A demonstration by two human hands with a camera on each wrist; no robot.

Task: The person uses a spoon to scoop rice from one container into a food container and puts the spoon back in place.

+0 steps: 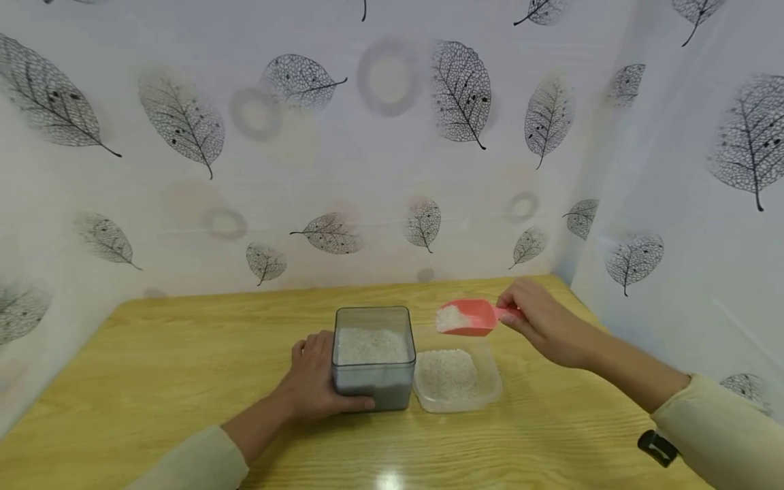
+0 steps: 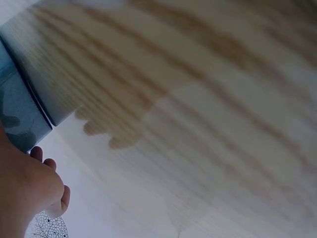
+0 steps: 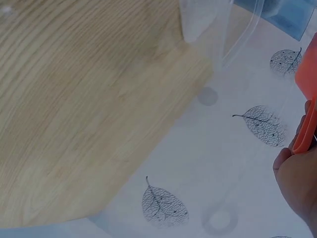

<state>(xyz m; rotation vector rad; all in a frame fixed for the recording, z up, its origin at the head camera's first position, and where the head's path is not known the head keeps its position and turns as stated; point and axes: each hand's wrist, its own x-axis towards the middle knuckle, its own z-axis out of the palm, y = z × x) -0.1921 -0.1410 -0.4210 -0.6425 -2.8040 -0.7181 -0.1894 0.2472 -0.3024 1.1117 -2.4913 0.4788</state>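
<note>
Two hands are at work around the middle of the head view, though each is only partly seen in its wrist view. The left hand (image 1: 315, 381) grips the grey container (image 1: 375, 397) left of centre, thumb along its front and fingers at its left side, their tips hard to make out; the left wrist view cuts this container off at its left edge. The right hand (image 1: 545, 330), right of centre, pinches the handle of a red scoop (image 1: 484, 313), which the right wrist view crops at its right edge. White grains (image 1: 451, 318) lie at the scoop's front end. Below it in the frame sits a clear tub (image 1: 492, 391), its far rim faint and partly hidden by the scoop, with a mound of similar grains inside. The grey container holds such grains too, their depth hard to judge through its smoky walls.
</note>
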